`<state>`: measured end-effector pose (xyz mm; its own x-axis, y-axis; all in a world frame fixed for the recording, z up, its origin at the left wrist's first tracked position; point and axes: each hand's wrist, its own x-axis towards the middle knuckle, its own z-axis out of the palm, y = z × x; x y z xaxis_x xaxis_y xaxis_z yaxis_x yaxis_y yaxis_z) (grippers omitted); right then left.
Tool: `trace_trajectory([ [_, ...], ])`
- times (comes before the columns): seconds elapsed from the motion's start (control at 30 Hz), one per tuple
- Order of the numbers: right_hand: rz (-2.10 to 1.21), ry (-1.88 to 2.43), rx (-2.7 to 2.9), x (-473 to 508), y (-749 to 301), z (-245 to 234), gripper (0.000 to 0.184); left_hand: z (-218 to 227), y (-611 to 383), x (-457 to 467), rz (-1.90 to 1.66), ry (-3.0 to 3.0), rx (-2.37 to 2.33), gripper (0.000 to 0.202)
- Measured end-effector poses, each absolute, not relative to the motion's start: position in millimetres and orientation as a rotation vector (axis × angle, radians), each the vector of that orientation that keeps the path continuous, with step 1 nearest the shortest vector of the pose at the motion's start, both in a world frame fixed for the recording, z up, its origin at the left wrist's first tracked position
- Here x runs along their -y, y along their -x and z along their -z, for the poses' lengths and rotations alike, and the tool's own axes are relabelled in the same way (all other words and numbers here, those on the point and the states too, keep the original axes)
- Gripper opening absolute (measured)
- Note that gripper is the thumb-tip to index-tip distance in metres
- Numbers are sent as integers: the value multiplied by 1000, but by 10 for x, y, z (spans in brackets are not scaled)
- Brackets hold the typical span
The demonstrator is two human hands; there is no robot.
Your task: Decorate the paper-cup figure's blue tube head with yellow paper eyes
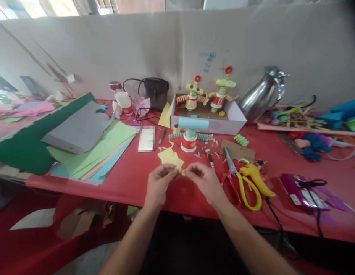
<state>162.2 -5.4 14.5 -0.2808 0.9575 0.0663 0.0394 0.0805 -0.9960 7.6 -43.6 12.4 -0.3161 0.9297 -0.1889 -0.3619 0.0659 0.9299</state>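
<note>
My left hand (pixel 159 182) and my right hand (pixel 202 178) meet over the red table (pixel 131 179), both pinched on a small yellow paper piece (pixel 182 172) between their fingertips. Just behind them lie yellow paper scraps (pixel 170 157). Further back stands a paper figure on a red-and-white cup (pixel 189 140) with a light-blue bar and green folded arms.
Scissors with yellow and red handles (pixel 244 186) and a yellow glue gun (pixel 256 176) lie to the right. A white box (pixel 207 120) holds two more paper figures. Coloured paper sheets (pixel 88 149) are stacked on the left; a metal jug (pixel 260 95) stands at back right.
</note>
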Motion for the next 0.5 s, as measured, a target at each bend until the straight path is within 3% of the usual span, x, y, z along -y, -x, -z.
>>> trace_trajectory([
  [0.5, -1151, 1010, 1449, -359, -1332, -97, 12, -167, 32, -9, -1523, -853, -1151, 28],
])
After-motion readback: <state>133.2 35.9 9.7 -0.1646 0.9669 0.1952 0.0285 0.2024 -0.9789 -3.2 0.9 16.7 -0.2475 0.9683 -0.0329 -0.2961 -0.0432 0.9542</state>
